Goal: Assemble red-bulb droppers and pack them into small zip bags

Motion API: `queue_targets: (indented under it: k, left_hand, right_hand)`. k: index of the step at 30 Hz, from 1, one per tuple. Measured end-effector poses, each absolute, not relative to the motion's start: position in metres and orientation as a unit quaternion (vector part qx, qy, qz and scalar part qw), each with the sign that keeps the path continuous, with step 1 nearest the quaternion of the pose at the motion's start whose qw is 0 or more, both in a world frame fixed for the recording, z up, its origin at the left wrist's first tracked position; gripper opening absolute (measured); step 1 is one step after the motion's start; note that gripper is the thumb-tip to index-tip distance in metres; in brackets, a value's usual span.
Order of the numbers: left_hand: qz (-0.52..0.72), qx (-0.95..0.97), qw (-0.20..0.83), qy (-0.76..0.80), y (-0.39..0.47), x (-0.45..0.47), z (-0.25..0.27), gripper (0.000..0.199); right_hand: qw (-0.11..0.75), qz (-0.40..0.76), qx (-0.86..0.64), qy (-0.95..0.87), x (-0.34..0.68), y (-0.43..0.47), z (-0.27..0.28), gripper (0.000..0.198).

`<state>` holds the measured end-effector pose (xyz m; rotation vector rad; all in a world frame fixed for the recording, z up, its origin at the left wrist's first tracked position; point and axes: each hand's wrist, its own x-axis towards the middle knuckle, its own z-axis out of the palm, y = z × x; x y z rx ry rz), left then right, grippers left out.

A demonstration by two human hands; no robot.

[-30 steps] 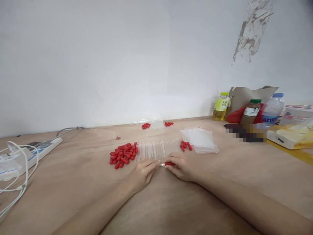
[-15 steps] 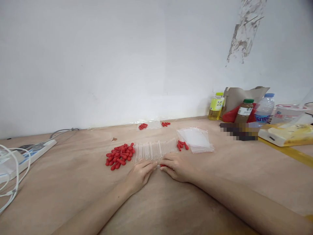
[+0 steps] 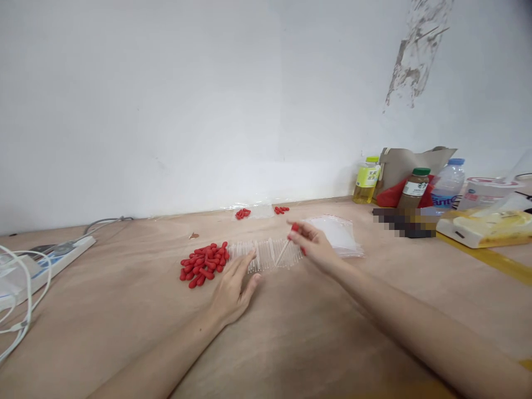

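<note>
My right hand (image 3: 311, 244) is raised over the right end of a row of clear thin tubes (image 3: 261, 255). Its fingers pinch a dropper (image 3: 283, 252), a clear tube with a red rubber bulb at its upper end, slanting down to the left. My left hand (image 3: 233, 288) lies just in front of the row, fingers stretched and thumb apart, with nothing in it. A heap of red rubber bulbs (image 3: 203, 263) sits left of the tubes. Another red bulb (image 3: 303, 251) peeks out beneath my right hand, which hides what lies under it.
Clear plastic bags (image 3: 343, 235) lie right of the tubes. Small groups of red bulbs (image 3: 243, 214) rest on clear film by the wall. Bottles (image 3: 366, 180) and a tissue pack (image 3: 486, 228) stand at right; a power strip (image 3: 54, 266) with white cables is at left.
My right hand has lifted away from the front of the row, up and to the right, with the dropper. My left hand has opened and drawn slightly left.
</note>
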<state>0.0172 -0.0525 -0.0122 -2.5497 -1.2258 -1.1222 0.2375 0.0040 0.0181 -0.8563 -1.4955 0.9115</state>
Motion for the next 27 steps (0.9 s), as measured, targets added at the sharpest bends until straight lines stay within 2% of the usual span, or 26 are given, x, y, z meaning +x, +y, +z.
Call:
queue_targets:
  k: [3, 7, 9, 14, 21, 27]
  left_hand:
    - [-0.361, -0.827, 0.070, -0.426, -0.052, 0.017, -0.012, 0.037]
    - [-0.327, -0.842, 0.062, -0.425, -0.051, 0.019, -0.014, 0.027]
    - [-0.321, -0.846, 0.054, -0.422, -0.051, 0.019, -0.014, 0.027]
    - [-0.321, -0.851, 0.041, -0.413, -0.052, 0.020, -0.011, 0.027]
    - [-0.321, -0.850, 0.027, -0.416, -0.052, 0.019, -0.012, 0.027]
    - [-0.319, -0.854, 0.042, -0.409, -0.051, 0.020, -0.013, 0.024]
  right_hand:
    - [0.537, 0.308, -0.486, -0.616, 0.257, 0.037, 0.039, 0.043]
    - [0.357, 0.189, -0.622, -0.671, 0.262, 0.073, 0.037, 0.028]
    - [0.311, 0.174, -0.639, -0.681, 0.256, 0.081, 0.027, 0.021]
    - [0.261, 0.133, -0.659, -0.693, 0.242, 0.079, 0.011, 0.019]
    - [0.244, 0.083, -0.688, -0.678, 0.255, 0.071, 0.021, 0.033]
    - [0.251, 0.014, -0.694, -0.675, 0.285, 0.047, 0.025, 0.022]
